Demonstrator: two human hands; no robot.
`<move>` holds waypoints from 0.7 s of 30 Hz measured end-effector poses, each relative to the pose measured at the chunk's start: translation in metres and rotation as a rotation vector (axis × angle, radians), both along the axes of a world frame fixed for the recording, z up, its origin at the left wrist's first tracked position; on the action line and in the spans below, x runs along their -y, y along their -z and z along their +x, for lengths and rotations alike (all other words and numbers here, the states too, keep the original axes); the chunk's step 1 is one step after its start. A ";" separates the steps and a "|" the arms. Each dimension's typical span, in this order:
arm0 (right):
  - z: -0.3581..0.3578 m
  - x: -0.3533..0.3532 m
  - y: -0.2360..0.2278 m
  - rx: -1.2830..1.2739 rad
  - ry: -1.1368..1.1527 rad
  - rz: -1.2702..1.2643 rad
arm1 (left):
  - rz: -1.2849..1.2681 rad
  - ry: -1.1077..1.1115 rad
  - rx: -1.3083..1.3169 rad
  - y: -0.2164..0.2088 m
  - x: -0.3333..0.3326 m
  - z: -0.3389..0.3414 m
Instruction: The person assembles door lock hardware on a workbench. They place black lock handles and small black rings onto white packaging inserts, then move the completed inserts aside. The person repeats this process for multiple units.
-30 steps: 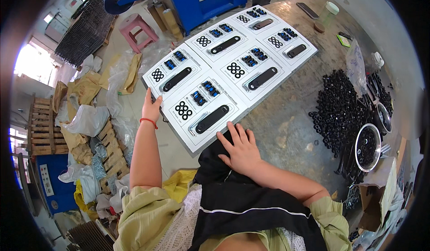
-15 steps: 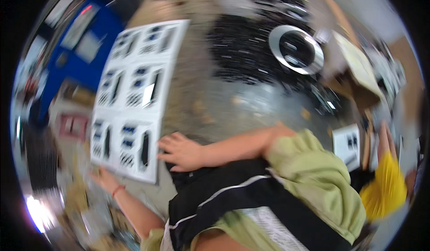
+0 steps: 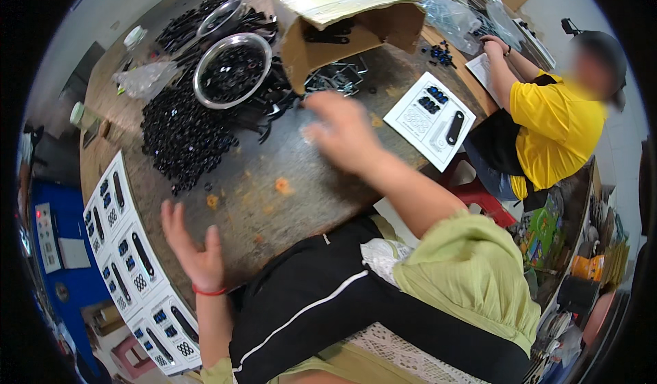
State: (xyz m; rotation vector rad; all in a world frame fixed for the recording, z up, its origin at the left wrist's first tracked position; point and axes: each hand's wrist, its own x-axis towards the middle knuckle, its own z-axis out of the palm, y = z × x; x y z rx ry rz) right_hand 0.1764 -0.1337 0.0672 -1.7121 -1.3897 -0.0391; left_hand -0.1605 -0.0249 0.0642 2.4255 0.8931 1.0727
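Note:
My left hand [image 3: 195,250], a red band at its wrist, is raised over the near left of the table with fingers apart, holding nothing. Beside it, a large white sheet [image 3: 147,274] carries rows of black straps, blue-black small parts and rings. My right hand [image 3: 342,134] is smeared by motion over the table's middle; its fingers cannot be made out well. Just beyond it lie silvery metal wire pieces [image 3: 335,77], partly under the box. To its right, a white card [image 3: 414,129] holds blue-black parts, rings and one black strap.
A cardboard box [image 3: 311,59] lies open toward me. Left of it are a metal bowl [image 3: 200,91] of black pieces, a black heap [image 3: 181,127] and a plastic bag [image 3: 145,77]. Small blue-black parts [image 3: 441,54] and a person in yellow [image 3: 558,127] are at the right.
The view has swung right, showing the box and the person in yellow more fully. My right hand has left the large sheet for the table's middle; my left hand has risen beside the sheet.

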 end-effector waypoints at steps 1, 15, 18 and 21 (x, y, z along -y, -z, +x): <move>0.047 0.033 0.010 0.100 0.286 0.032 | -0.014 0.107 -0.046 -0.002 0.006 0.033; 0.306 0.231 0.113 -0.463 0.743 0.014 | -0.059 0.786 -0.388 0.017 0.082 0.243; 0.276 0.222 0.112 -0.324 0.854 -0.011 | -0.067 0.848 -0.461 0.030 0.094 0.255; 0.245 0.217 0.118 -0.357 0.864 0.016 | -0.082 0.859 -0.521 0.045 0.100 0.252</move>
